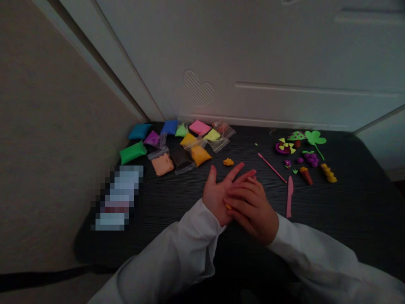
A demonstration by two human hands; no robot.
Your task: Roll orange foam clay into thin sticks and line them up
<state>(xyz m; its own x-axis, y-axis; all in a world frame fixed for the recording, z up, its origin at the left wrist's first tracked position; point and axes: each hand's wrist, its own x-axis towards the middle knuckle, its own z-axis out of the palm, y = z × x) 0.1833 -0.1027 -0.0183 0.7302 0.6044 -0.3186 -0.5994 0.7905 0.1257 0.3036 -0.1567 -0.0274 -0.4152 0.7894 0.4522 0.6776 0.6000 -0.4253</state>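
Observation:
Palm up, with its fingers stretched out, my left hand [217, 196] is open above the dark table. My right hand [255, 209] lies across it, fingers extended and flat on the left palm. A small bit of yellow-orange modelling clay [228, 207] peeks out under the right fingertips, against the left palm; the rest of it is hidden. Just beyond the left fingers, a bumpy yellow-orange clay lump [228, 162] rests on the table. Right of my hands lie a pink plastic knife [289, 196] and a thin pink modelling tool [272, 167].
Bags of coloured clay, including an orange bag [200, 155] and a green bag [133, 152], crowd the back left. A pixelated object [122, 198] lies at left. Clay figures stand at right: purple grapes [311, 159], a green clover [315, 138], a yellow twist [328, 173]. A white panel [268, 63] borders the back.

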